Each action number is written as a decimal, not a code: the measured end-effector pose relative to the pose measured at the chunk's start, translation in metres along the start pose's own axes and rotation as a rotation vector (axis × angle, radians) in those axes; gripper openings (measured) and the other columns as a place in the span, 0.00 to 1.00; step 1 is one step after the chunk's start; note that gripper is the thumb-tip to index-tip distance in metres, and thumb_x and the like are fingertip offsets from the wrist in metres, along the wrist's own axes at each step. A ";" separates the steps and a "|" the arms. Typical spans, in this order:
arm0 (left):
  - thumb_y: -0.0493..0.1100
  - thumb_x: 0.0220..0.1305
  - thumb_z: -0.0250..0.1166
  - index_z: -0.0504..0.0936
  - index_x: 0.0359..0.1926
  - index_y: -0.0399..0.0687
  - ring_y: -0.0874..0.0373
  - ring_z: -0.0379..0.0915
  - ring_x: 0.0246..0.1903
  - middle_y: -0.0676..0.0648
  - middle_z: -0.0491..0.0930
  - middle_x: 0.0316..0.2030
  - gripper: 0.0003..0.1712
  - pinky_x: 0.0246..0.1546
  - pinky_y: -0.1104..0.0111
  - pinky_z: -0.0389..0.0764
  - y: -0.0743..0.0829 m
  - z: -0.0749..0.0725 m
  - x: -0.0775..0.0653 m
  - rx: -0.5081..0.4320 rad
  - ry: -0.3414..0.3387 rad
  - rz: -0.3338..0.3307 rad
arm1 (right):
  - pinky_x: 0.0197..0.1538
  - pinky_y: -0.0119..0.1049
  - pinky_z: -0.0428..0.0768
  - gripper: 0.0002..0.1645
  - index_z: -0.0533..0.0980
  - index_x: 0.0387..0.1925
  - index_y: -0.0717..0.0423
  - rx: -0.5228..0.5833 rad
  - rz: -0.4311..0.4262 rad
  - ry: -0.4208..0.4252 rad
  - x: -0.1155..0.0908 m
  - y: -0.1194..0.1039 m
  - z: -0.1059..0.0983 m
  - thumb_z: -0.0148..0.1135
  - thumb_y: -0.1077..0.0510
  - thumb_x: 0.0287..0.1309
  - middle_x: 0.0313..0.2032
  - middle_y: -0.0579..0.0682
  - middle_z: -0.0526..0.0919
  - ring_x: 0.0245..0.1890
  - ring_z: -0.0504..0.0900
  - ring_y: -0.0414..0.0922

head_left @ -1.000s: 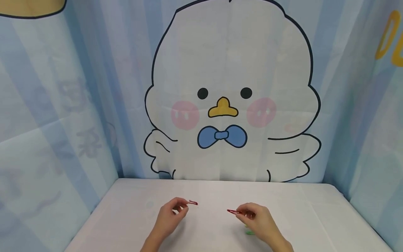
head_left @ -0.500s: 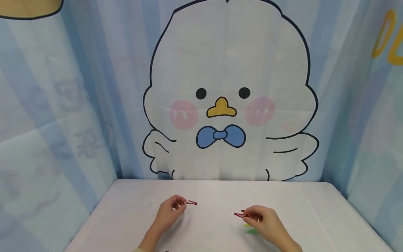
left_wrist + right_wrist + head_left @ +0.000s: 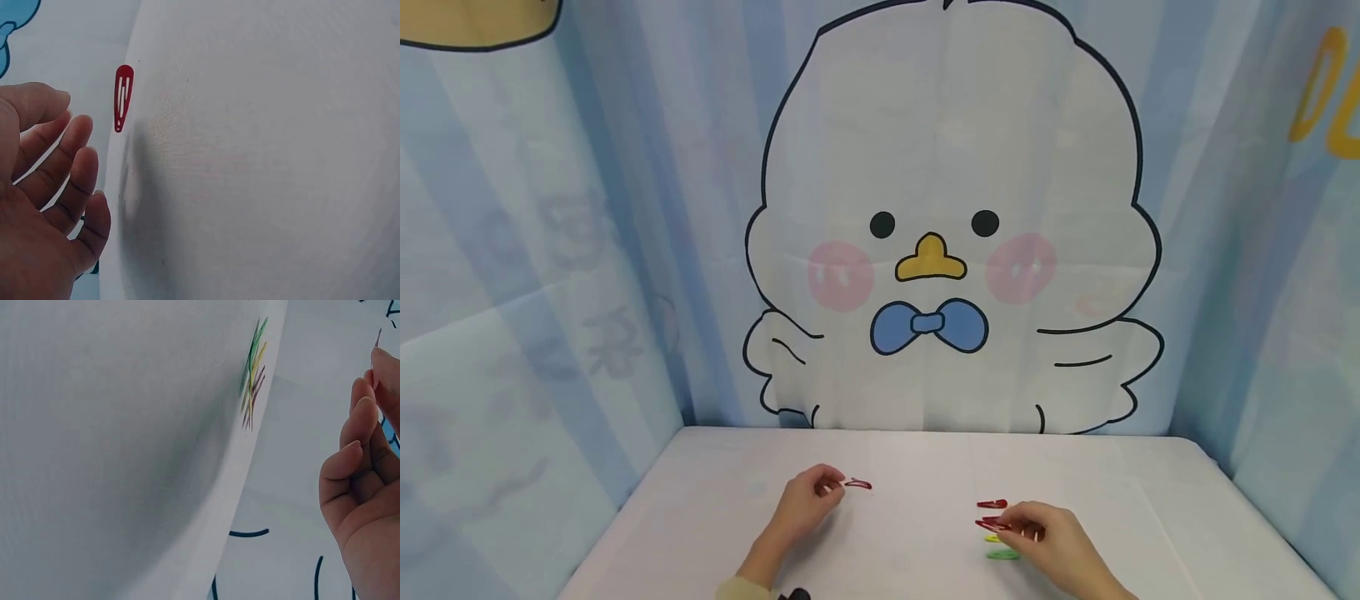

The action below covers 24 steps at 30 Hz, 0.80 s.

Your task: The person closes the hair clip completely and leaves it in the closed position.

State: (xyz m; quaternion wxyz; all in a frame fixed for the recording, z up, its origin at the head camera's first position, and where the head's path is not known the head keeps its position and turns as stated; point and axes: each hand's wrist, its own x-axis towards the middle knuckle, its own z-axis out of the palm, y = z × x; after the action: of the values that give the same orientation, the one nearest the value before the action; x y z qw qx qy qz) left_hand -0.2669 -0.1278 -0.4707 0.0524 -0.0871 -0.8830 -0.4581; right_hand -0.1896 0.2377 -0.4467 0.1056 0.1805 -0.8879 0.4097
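Note:
A red snap hair clip (image 3: 858,483) lies on the white table just past the fingertips of my left hand (image 3: 807,504). In the left wrist view, bare space shows between the loosely bent fingers (image 3: 84,165) and that red clip (image 3: 123,99). My right hand (image 3: 1051,537) pinches another red hair clip (image 3: 989,525) between thumb and fingertips; the right wrist view shows its thin edge (image 3: 378,339) sticking up from them. Beyond this hand lies a further red clip (image 3: 992,503). A yellow clip (image 3: 992,538) and a green clip (image 3: 1002,554) lie below it, partly hidden.
The white table (image 3: 910,550) ends at a back curtain (image 3: 940,375) printed with a white chick in a blue bow tie. Pale blue curtains also hang at both sides. A small dark object (image 3: 797,594) shows by the left sleeve (image 3: 743,588).
My right hand has moved right and nearer with its red clip, uncovering the red, yellow and green clips. The left hand has drawn slightly back from its clip, which stays in place.

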 end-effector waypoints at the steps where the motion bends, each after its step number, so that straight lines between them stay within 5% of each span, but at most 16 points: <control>1: 0.35 0.61 0.67 0.82 0.43 0.41 0.57 0.69 0.32 0.52 0.78 0.32 0.08 0.33 0.66 0.72 0.000 0.000 0.001 0.005 -0.006 0.005 | 0.28 0.31 0.73 0.05 0.84 0.34 0.47 -0.004 0.003 -0.006 -0.001 0.001 -0.001 0.75 0.57 0.56 0.26 0.33 0.77 0.25 0.72 0.33; 24: 0.33 0.62 0.66 0.82 0.41 0.41 0.56 0.72 0.34 0.51 0.78 0.33 0.06 0.40 0.60 0.77 -0.008 0.001 0.021 0.092 -0.071 -0.004 | 0.30 0.31 0.73 0.05 0.83 0.33 0.50 -0.012 0.177 -0.165 -0.011 0.018 -0.011 0.74 0.58 0.55 0.28 0.41 0.78 0.27 0.72 0.36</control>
State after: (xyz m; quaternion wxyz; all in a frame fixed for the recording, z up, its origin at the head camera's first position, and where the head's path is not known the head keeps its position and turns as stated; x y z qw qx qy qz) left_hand -0.2889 -0.1292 -0.4740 0.0240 -0.0992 -0.9047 -0.4136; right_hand -0.1864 0.2598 -0.4556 -0.0032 0.1340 -0.9085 0.3957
